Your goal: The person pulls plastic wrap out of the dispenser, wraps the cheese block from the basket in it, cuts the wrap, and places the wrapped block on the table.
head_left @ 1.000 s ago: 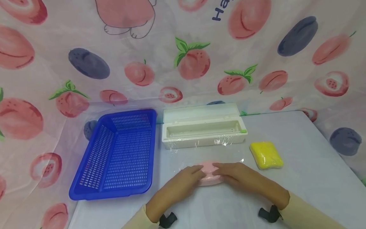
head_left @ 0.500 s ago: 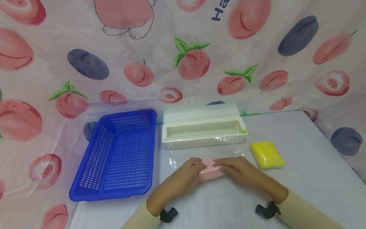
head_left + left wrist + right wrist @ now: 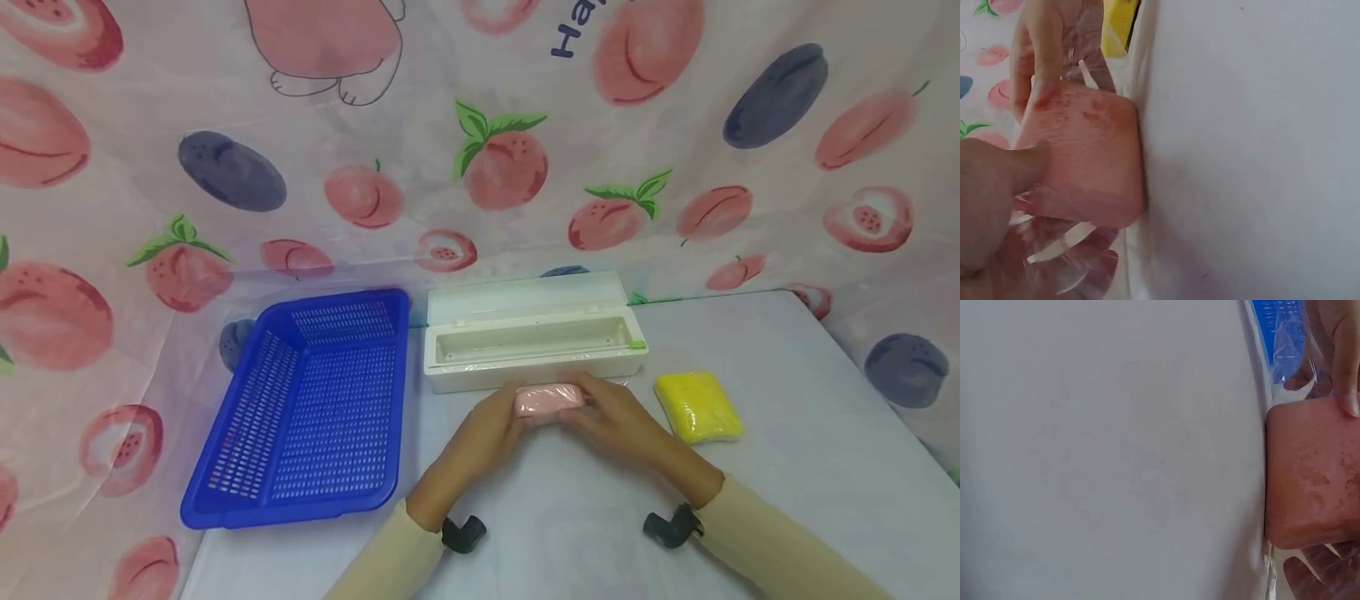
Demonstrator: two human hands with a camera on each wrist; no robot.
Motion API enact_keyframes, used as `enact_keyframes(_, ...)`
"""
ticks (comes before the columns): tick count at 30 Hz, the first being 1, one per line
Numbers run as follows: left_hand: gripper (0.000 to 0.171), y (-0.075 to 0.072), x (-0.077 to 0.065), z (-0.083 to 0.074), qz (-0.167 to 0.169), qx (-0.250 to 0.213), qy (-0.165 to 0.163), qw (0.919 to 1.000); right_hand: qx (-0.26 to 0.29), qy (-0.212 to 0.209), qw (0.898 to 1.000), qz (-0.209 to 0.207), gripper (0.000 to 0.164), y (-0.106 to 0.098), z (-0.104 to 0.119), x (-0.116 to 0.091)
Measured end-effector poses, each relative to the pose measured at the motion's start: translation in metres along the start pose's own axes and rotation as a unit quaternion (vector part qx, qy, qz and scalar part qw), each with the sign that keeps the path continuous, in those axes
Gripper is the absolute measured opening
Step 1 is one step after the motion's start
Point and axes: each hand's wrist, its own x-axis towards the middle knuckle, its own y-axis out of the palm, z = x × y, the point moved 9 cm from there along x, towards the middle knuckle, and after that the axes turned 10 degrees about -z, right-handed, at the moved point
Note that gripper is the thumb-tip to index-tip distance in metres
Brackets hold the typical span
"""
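A pink rounded block [image 3: 549, 400] is held between both hands, tilted up on edge just in front of the white box. My left hand [image 3: 480, 433] grips its left end, thumb on the near face, and my right hand [image 3: 626, 425] grips the right end. In the left wrist view the thumb presses on the block's broad pink face [image 3: 1091, 156], which has darker blotches. Clear plastic film [image 3: 1066, 256] wraps the block and spreads loosely over the fingers at its ends. The right wrist view shows the block [image 3: 1313, 475] with its lower edge at the tabletop.
Behind the hands stands a long white cling film box [image 3: 536, 367], lid raised. A blue perforated basket [image 3: 401, 400] is at the left. On the right lies a yellow block [image 3: 697, 407] in shiny film. The white-covered table [image 3: 810, 467] meets a fruit-print backdrop.
The pink block has moved away from me toward the white box and turned from lying flat to standing on edge. Both hands travelled with it, carrying the film along.
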Motion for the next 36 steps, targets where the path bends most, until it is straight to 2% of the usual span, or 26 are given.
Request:
enact_keyframes(5, 0.037, 0.002, 0.004, 0.013, -0.010, -0.046, -0.067, 0.9967, -0.005, 0.040, 0.999, -0.011, 0.049, 0.004, -0.010, 0.009)
enact_keyframes(10, 0.038, 0.005, 0.005, 0.022, -0.006, -0.047, -0.115, 0.9923, 0.013, 0.082, 0.996, -0.006, 0.052, 0.007, -0.017, 0.013)
enact_keyframes(17, 0.036, 0.004, 0.010, 0.026, -0.027, -0.047, -0.146, 0.9879, 0.005, 0.104, 0.994, -0.025, 0.057, 0.006, -0.016, 0.019)
enact_keyframes(25, 0.038, 0.001, 0.015, 0.024, -0.088, -0.017, -0.156, 0.9837, -0.022, 0.094, 0.993, -0.073, 0.053, 0.002, -0.014, 0.016)
enact_keyframes(28, 0.035, -0.003, 0.016, 0.022, -0.115, 0.000, -0.149, 0.9820, -0.056, 0.066, 0.991, -0.102, 0.046, -0.006, -0.006, 0.015)
enact_keyframes(30, 0.032, -0.007, 0.017, 0.018, -0.134, 0.041, -0.135, 0.9808, -0.085, 0.042, 0.988, -0.122, 0.040, -0.011, 0.000, 0.014)
enact_keyframes(32, 0.028, -0.011, 0.018, 0.010, -0.151, 0.101, -0.108, 0.9774, -0.110, 0.023, 0.984, -0.134, 0.034, -0.014, 0.005, 0.014)
enact_keyframes(36, 0.015, -0.014, 0.019, -0.011, -0.168, 0.217, -0.027, 0.9612, -0.145, 0.015, 0.979, -0.144, 0.030, -0.014, 0.006, 0.015)
